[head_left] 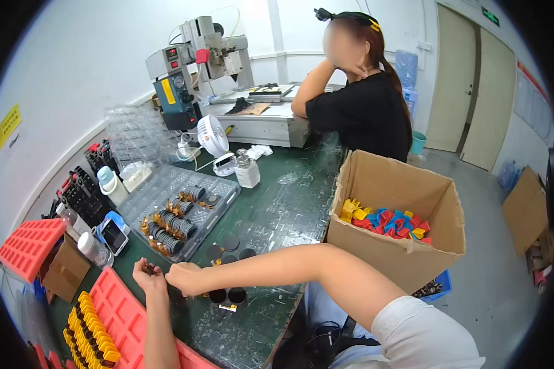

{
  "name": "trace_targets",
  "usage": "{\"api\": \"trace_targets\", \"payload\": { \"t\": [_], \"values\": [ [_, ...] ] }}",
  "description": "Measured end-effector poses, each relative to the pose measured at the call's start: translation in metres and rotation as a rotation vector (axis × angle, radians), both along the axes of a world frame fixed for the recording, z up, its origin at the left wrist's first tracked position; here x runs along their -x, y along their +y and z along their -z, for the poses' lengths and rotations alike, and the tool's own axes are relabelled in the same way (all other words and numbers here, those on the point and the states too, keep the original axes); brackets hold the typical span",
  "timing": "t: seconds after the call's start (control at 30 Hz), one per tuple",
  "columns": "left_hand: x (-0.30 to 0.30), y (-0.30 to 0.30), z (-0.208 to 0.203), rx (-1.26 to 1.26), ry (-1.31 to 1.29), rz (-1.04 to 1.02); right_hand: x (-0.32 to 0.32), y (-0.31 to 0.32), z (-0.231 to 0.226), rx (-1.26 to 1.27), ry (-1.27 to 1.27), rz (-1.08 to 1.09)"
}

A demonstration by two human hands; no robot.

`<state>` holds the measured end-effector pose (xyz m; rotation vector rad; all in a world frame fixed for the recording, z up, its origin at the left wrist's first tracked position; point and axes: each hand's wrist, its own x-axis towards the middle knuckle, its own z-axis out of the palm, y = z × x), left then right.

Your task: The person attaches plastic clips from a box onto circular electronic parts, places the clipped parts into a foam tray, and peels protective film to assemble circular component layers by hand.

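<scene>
My left hand (149, 275) is turned up near the front left of the green table, its fingers curled round a small dark brown piece too small to name. Right beside it, my right hand (184, 279) is closed, fingertips toward the left hand; what they hold, if anything, is hidden. Several black round discs lie on the table around my right forearm, among them one disc (231, 243) beyond it and another (237, 295) nearer me. A clear plastic tray (224, 195) behind the hands holds rows of dark discs with copper-coloured tabs (177, 225).
A red foam tray (118, 302) and yellow plastic pieces (89, 332) lie at lower left. A phone (113, 237), small fan (213, 135) and white bottle (248, 172) stand farther back. Coloured parts fill a cardboard box (400, 264) at right. Another person (366, 104) leans by a machine.
</scene>
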<state>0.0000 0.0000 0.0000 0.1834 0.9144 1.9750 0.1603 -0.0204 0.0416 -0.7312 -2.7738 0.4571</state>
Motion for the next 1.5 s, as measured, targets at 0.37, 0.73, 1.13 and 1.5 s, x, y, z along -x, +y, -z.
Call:
{"api": "trace_targets", "payload": {
  "t": [0.37, 0.73, 1.13, 1.5],
  "values": [
    [-0.002, -0.001, 0.000, 0.034, -0.013, -0.005, -0.004, -0.003, -0.004, 0.083, -0.027, 0.039],
    [0.003, 0.005, 0.007, 0.032, 0.017, 0.011, -0.003, -0.005, -0.001, 0.022, -0.012, 0.104],
    [0.005, 0.003, 0.010, 0.021, 0.049, -0.004, -0.005, -0.004, -0.003, 0.065, -0.025, 0.069],
    [0.007, 0.002, 0.006, -0.038, -0.013, 0.063, -0.002, -0.004, 0.001, 0.068, -0.008, 0.081]
  ]
}}
